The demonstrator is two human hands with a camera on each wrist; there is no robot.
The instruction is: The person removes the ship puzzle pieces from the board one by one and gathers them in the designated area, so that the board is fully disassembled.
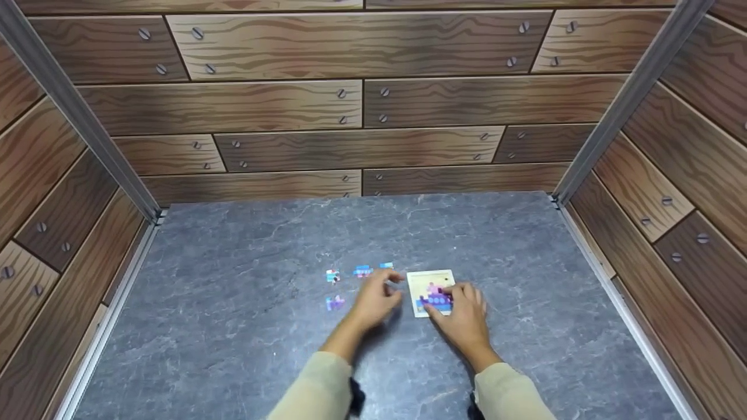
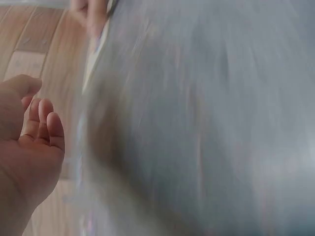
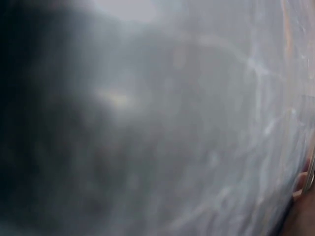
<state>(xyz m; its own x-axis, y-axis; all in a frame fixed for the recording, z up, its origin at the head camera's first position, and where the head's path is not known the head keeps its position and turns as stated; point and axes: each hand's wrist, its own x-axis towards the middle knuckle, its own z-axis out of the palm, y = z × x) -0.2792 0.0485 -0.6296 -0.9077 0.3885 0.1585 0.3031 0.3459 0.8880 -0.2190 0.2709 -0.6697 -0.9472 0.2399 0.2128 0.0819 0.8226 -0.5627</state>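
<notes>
A small cream jigsaw board point(image 1: 414, 287) lies on the grey table, showing a purple and pink boat-like picture point(image 1: 436, 299) above blue. My right hand point(image 1: 465, 318) rests on it, thumb at the lower left of the picture and fingertips at its right side. The right wrist view is blurred, with only a bit of hand at its edge. To the board's left, my left hand point(image 1: 376, 300) is held above the table with loosely bent fingers. In the left wrist view this left hand point(image 2: 37, 142) shows an empty palm.
Loose jigsaw pieces lie left of the board: a red and blue piece point(image 1: 332, 276), a blue piece point(image 1: 363, 271), a light blue piece point(image 1: 386, 265) and a purple piece point(image 1: 335, 303). Wood-patterned walls point(image 1: 280, 105) and metal rails point(image 1: 618, 315) bound the table point(image 1: 233, 338).
</notes>
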